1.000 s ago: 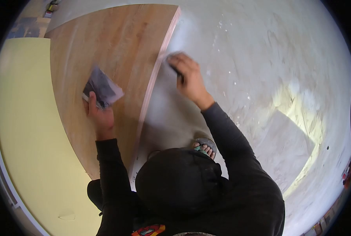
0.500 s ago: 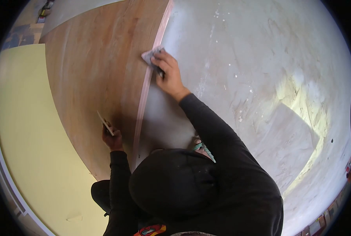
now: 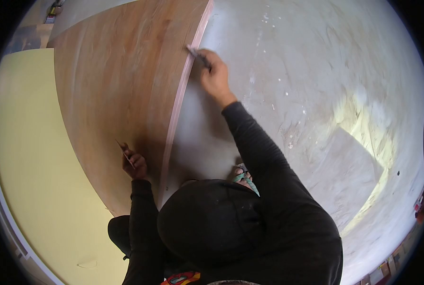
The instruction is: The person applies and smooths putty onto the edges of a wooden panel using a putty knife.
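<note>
My right hand (image 3: 215,76) is closed around the dark handle of a putty knife (image 3: 198,56). Seen nearly edge-on, its blade reaches over the pinkish strip (image 3: 178,102) along the side of a brown wood-grain panel (image 3: 110,78). Closer to my body, my left hand (image 3: 135,165) grips a thin flat scraper (image 3: 124,150) above the panel, also turned almost edge-on. Fingers hide most of that scraper's grip.
Grey flooring (image 3: 316,57) with white spots and smears spreads to the right, where a bright light patch (image 3: 361,121) falls. A pale yellow surface (image 3: 29,118) lies left of the panel. My sandalled foot (image 3: 244,178) and black-clothed knee (image 3: 207,213) are close below.
My right hand has moved up and slightly right along the strip, and its putty knife has turned from blade face showing to edge-on. The left scraper has tilted a little.
</note>
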The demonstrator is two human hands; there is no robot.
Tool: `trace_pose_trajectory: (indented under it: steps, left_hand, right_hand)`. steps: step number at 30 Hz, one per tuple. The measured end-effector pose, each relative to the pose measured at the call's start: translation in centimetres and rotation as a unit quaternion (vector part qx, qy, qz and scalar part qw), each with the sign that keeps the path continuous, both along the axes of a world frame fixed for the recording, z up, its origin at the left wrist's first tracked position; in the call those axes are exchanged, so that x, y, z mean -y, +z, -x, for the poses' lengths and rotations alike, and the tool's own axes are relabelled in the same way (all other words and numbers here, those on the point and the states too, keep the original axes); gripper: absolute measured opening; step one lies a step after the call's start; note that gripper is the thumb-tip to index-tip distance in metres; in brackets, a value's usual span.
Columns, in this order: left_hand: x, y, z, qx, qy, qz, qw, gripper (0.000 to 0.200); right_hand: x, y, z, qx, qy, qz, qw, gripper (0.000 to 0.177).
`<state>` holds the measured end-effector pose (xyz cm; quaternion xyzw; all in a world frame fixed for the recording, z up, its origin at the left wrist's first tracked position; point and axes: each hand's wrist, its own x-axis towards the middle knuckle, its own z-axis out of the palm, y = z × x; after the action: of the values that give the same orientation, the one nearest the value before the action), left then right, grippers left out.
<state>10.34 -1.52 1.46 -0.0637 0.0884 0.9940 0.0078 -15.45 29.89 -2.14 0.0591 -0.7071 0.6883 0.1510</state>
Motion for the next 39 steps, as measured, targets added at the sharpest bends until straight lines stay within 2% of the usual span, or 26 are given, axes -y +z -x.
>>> trace_pose_trajectory:
  steps: [3,5,7,9,11,15,19,21,22,24,27,31,33,37,39]
  left_hand:
    - [-0.2,0.2,0.2,-0.006,-0.006,0.003,1.0,0.037]
    - [-0.1,0.3,0.5,-0.004,-0.009,0.006,1.0,0.037]
    - [0.1,0.0,0.3,0.0,-0.005,-0.008,1.0,0.036]
    - [-0.1,0.1,0.3,0.003,-0.006,-0.005,1.0,0.036]
    - [0.0,0.4,0.3,0.004,-0.005,0.0,1.0,0.035]
    - [-0.1,0.4,0.4,-0.002,-0.018,-0.002,1.0,0.033]
    - [-0.2,0.4,0.3,-0.007,-0.017,0.003,1.0,0.032]
    - [-0.4,0.5,0.6,-0.015,-0.024,-0.012,1.0,0.032]
    - [-0.4,0.5,0.7,-0.022,-0.032,-0.026,0.999,0.032]
    - [-0.5,0.8,0.7,-0.014,-0.035,-0.027,0.999,0.032]
    - [-0.2,0.7,0.3,-0.002,-0.03,-0.009,0.999,0.031]
    - [0.0,0.6,0.6,0.003,-0.027,0.013,1.0,0.033]
    - [0.0,0.5,0.6,-0.004,-0.026,0.004,1.0,0.033]
    - [-0.2,0.2,0.3,-0.014,-0.021,-0.015,1.0,0.034]
    - [-0.4,0.3,0.5,-0.016,-0.023,-0.012,1.0,0.034]
  right_hand:
    - [0.4,0.3,-3.7,0.011,0.024,0.03,0.999,0.056]
    - [-1.0,0.1,-4.3,0.017,0.133,0.033,0.99,0.053]
    - [-2.3,0.7,-3.2,0.032,0.139,0.043,0.989,0.053]
    - [-2.8,0.5,-0.2,0.006,-0.015,0.013,1.0,0.051]
    - [-2.9,-0.7,3.3,-0.047,-0.118,-0.056,0.99,0.05]
    - [-0.7,-2.3,6.2,-0.058,-0.151,-0.058,0.985,0.049]
    - [2.2,-2.3,2.8,-0.065,-0.122,-0.007,0.99,0.051]
    - [1.9,-2.3,0.0,-0.059,-0.056,0.026,0.996,0.051]
    - [1.2,-2.0,-0.2,-0.059,-0.057,0.025,0.996,0.051]
    - [-1.3,-1.2,-0.5,-0.01,0.035,0.064,0.997,0.049]
    - [-3.4,-0.7,4.3,0.063,-0.033,0.11,0.991,0.047]
    - [-4.0,-0.8,8.4,0.07,-0.035,0.085,0.993,0.047]
    - [-3.3,-0.8,8.3,0.09,0.023,0.03,0.995,0.047]
    - [-1.5,-0.3,3.4,0.096,0.015,0.023,0.995,0.05]
    - [-1.1,0.5,0.8,0.081,0.056,0.06,0.993,0.048]
